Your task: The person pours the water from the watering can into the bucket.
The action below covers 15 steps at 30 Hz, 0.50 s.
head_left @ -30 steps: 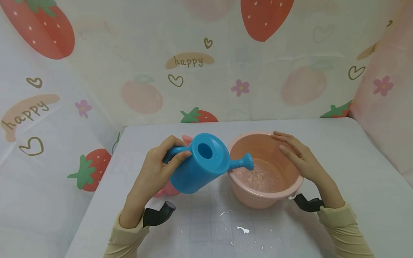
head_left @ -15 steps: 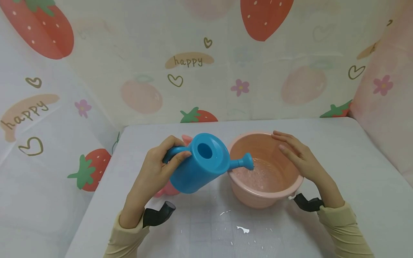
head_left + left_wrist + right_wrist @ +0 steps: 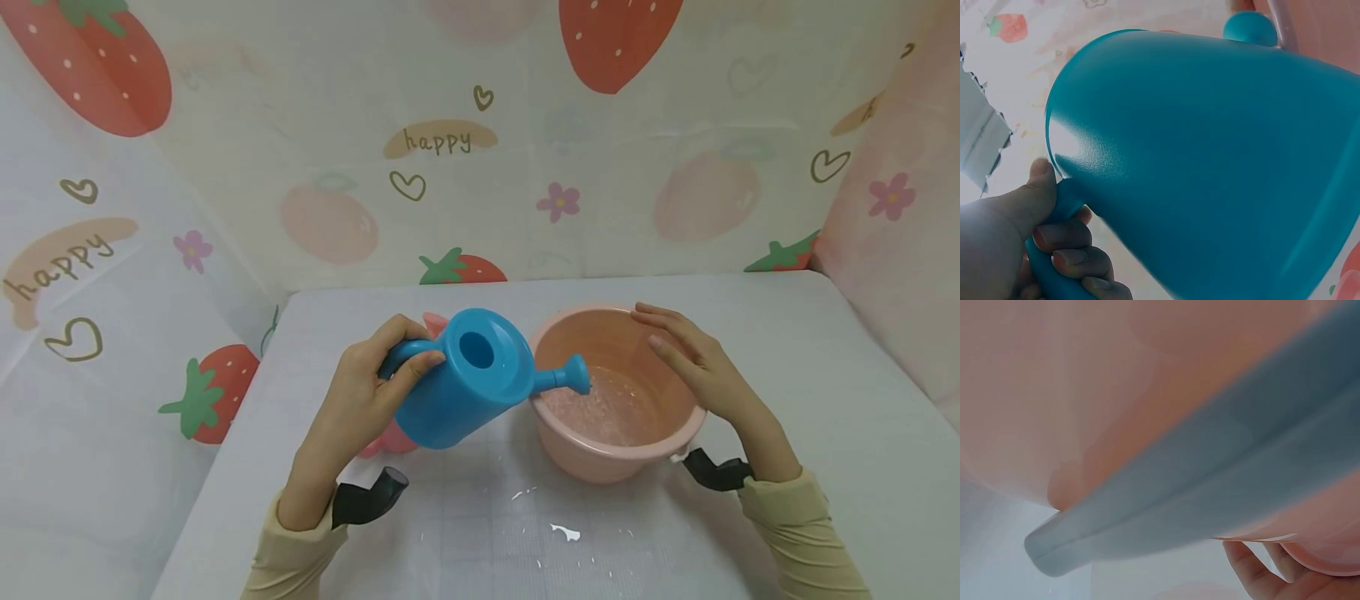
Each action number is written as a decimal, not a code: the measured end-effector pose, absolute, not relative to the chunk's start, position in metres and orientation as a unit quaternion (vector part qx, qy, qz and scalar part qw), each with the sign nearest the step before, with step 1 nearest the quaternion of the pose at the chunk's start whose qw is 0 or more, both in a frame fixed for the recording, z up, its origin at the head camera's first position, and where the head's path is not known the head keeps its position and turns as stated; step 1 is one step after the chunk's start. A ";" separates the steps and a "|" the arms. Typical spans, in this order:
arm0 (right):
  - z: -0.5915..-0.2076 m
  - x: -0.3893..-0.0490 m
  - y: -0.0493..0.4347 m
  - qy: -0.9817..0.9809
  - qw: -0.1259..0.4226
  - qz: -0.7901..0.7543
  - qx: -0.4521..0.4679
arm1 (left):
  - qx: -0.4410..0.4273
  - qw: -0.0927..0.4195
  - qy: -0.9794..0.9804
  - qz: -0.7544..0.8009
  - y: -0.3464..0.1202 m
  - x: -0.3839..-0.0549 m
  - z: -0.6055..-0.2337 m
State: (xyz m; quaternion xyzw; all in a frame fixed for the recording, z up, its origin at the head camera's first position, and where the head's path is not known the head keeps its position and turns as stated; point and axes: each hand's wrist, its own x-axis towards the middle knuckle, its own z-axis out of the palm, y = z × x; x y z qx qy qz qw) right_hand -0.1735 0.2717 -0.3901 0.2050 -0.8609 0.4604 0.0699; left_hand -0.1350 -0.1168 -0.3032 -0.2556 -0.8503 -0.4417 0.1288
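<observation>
My left hand (image 3: 367, 392) grips the handle of a blue watering can (image 3: 457, 408), its thumb on top near the can's rim. The can is held tilted to the right, its spout over the left rim of a pink bucket (image 3: 600, 468). Water falls from the spout and ripples at the bottom of the bucket. Fingers (image 3: 1072, 262) wrap round the handle in the left wrist view. My right hand (image 3: 705, 371) rests on the bucket's right rim with its fingers extended. The bucket's pale handle (image 3: 1179, 500) crosses the right wrist view and hides much there.
A pink object (image 3: 392, 442) stands behind the watering can, mostly hidden by it. Small puddles and drops of water (image 3: 566, 533) lie on the white table (image 3: 465, 533) in front of the bucket. Curtains (image 3: 525, 108) printed with strawberries surround the table's back and sides.
Both hands, the watering can and the bucket keep almost the same places. Water keeps running from the spout, and the ripples in the bucket shift.
</observation>
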 end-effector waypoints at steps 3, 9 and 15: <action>-0.391 -0.173 0.272 -0.860 0.069 0.462 0.205 | -0.255 0.128 -0.851 -0.441 -0.117 -0.135 -0.304; -0.391 -0.174 0.272 -0.858 0.070 0.464 0.207 | -0.256 0.127 -0.851 -0.441 -0.117 -0.135 -0.303; -0.390 -0.173 0.272 -0.858 0.069 0.467 0.205 | -0.256 0.126 -0.852 -0.439 -0.117 -0.135 -0.303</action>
